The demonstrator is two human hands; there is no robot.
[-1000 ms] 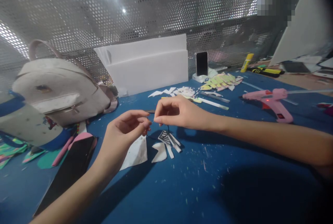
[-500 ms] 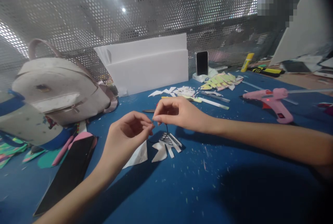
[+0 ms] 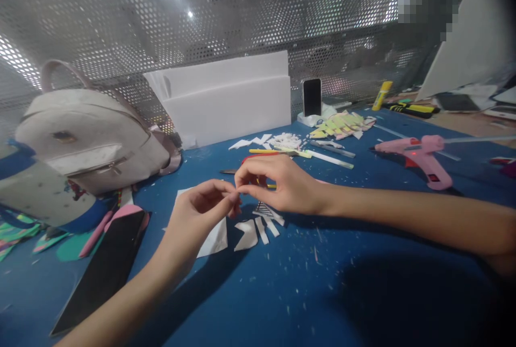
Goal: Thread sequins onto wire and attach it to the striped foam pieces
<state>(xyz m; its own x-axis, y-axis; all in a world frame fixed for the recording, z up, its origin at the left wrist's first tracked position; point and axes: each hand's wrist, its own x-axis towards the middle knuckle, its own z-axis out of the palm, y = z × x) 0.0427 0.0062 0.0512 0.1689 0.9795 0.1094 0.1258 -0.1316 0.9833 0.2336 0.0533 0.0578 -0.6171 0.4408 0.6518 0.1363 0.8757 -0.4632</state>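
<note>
Above the blue table, my left hand point(image 3: 205, 204) and my right hand point(image 3: 278, 183) meet at the fingertips, thumb and finger of each pinched together. A thin dark cord showed between them a moment earlier; now the fingers mostly hide it. Under my right hand lies a small black-striped piece point(image 3: 264, 210), partly covered. Cut white paper strips point(image 3: 262, 230) and a notched white paper piece point(image 3: 246, 235) rest just below the hands. A larger white paper piece point(image 3: 213, 240) sits beneath my left hand. Red-handled scissors point(image 3: 252, 158) lie behind my right hand.
A pink glue gun point(image 3: 419, 153) lies at right. White scraps point(image 3: 286, 142), yellow-green pieces point(image 3: 342, 124) and a propped phone point(image 3: 312, 97) are farther back. White boards point(image 3: 234, 105) stand behind. At left are a pale backpack point(image 3: 88, 137) and a long black flat object point(image 3: 100, 272).
My right hand has lowered slightly and turned, covering more of the striped piece. The dangling cord has dropped out of sight, and the scissors' red handle shows more.
</note>
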